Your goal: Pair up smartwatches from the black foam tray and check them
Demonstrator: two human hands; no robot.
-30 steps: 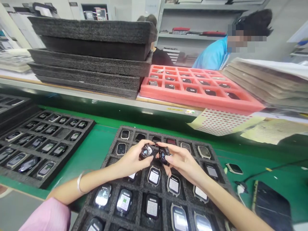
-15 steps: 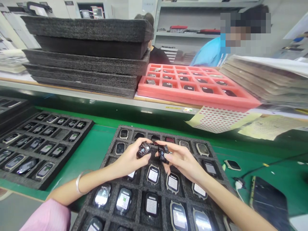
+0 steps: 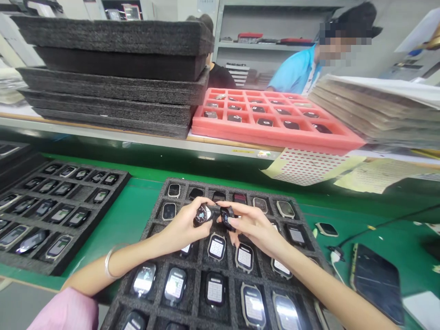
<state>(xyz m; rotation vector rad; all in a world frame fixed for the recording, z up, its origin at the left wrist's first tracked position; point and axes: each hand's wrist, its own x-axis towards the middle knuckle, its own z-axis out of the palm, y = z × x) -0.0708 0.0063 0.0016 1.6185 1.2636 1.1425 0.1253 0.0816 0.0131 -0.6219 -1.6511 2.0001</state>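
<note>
Between its thumb and fingers, my left hand grips a black smartwatch case with a lit dial. My right hand pinches a second black smartwatch, its lit screen turned partly to the left. The two watches are held close together, face to face at an angle, above a black foam tray. Rows of strapless smartwatches lie in the tray's compartments. Just below my hands are a silver-rimmed watch and another one, both with white lit screens. My arms cover part of the tray.
To the left lies another foam tray of watches. A loose watch, a cable and a dark phone-like slab are on the right. The shelf ahead bears stacked black foam trays and a pink tray. A person in blue is behind.
My right hand has brought its watch slightly nearer to the left one and turned it a little. The whole view has shifted slightly; both hands keep their hold.
</note>
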